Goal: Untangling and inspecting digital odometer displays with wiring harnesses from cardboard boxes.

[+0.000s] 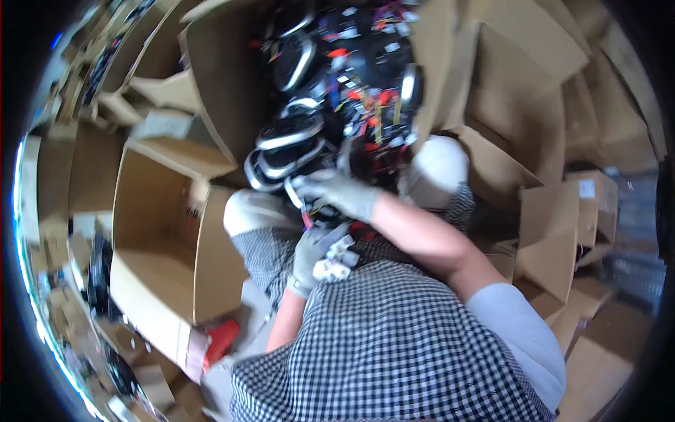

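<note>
R hand (pixel 342 194) comes in from the right, back of the pale glove up, fingers pointing left, part-curled & bunched rather than spread; fingertips at the upper end of a thin strip (pixel 301 209). Blur there, so can't tell if it's a firm pinch or just a touch. L hand (pixel 314 254) is lower & nearer the body, also gloved, fingers bent fwd & right, up against a white bunch (pixel 336 263); grip partly hidden, can't confirm how tight. Strip sits btwn the 2 hands, in front of the lap: long axis steep, slight tilt, pale end up-left by R hand, red/purple end down-right twd L hand. White bunch is lumpy, just right of L hand over the checked apron (pixel 380 337); no clear long axis visible. Just beyond R hand: black oval parts w/ silvery rims (pixel 290 141), stacked, longer side approx left-right. Farther fwd, a heap of dark parts & coloured wires (pixel 380 116), blurred. Open carton (pixel 155 285) well off to the left.
</note>
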`<state>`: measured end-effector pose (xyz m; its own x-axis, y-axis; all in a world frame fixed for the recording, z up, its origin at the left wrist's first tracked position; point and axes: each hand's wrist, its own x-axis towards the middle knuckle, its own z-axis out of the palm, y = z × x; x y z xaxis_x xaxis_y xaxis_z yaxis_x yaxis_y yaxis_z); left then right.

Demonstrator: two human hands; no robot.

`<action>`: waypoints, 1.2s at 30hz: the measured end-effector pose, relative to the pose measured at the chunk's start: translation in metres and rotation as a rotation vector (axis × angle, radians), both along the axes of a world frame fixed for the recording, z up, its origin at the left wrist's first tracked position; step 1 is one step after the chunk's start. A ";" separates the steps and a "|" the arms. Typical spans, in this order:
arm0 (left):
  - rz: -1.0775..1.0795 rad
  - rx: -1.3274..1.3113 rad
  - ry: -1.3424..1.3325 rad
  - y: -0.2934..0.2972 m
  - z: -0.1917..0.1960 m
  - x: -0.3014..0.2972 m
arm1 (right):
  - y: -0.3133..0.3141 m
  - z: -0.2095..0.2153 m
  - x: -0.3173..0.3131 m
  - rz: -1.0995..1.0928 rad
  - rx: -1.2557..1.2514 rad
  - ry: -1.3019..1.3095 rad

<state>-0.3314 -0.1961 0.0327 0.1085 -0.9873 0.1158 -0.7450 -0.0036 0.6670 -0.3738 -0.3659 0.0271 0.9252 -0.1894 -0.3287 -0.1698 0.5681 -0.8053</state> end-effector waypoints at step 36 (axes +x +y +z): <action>0.916 -1.524 0.333 0.135 0.296 0.294 | -0.226 -0.020 -0.289 -1.676 -0.469 -0.111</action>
<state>-0.0371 -0.0613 0.3291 0.7043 0.3322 0.6274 -0.7076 0.3999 0.5826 -0.6626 -0.5915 0.0066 -0.3426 -0.9364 0.0757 0.3705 -0.2087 -0.9051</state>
